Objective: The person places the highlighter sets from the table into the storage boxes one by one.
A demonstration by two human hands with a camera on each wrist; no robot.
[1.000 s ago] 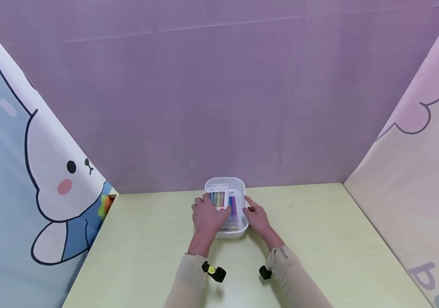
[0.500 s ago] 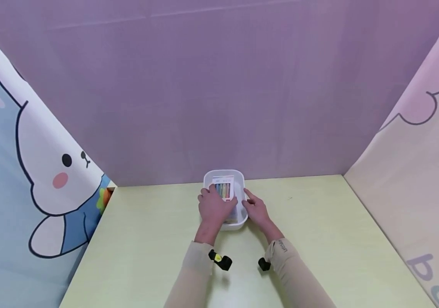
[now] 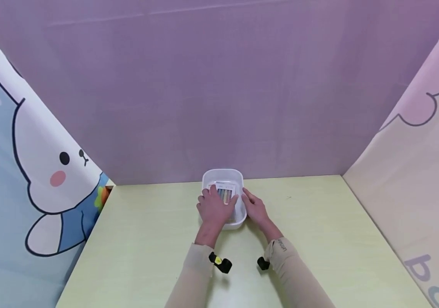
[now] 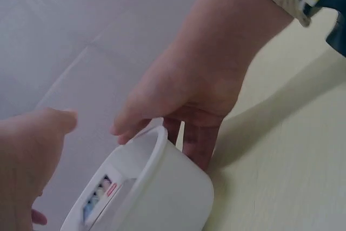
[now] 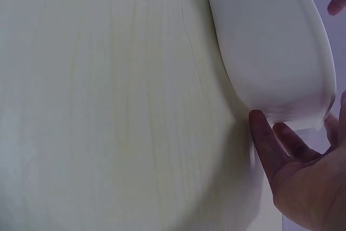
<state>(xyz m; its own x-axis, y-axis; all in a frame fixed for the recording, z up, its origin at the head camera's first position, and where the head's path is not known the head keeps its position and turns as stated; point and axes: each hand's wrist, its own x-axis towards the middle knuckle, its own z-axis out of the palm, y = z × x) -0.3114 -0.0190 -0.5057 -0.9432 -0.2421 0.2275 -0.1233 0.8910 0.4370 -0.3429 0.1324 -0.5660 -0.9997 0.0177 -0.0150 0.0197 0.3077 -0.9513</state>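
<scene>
A white plastic bin [image 3: 222, 171] with rounded corners stands at the table's far edge. In it lies a white box of coloured sticks [image 3: 225, 195], its window showing several colours; I cannot tell whether they are crayons or pastels. Over the bin's left side is my left hand [image 3: 214, 209], thumb stretched out and apart from the box in the left wrist view; its fingertips are partly hidden. My right hand [image 3: 256, 210] grips the bin's right wall [image 5: 275, 52], thumb at the rim and fingers against the outside. Beneath the box, other contents are mostly covered.
The pale wooden table [image 3: 146, 256] stretches out around the bin. A purple cloth [image 3: 219, 85] hangs right behind the table's back edge. Printed cloths flank it, one with a rabbit [image 3: 57, 179] on the left and a pale one [image 3: 427, 184] on the right.
The box of coloured sticks has shifted right and then settled lower inside the bin. My left hand moved right with it, then its thumb came off. My right hand stays on the bin.
</scene>
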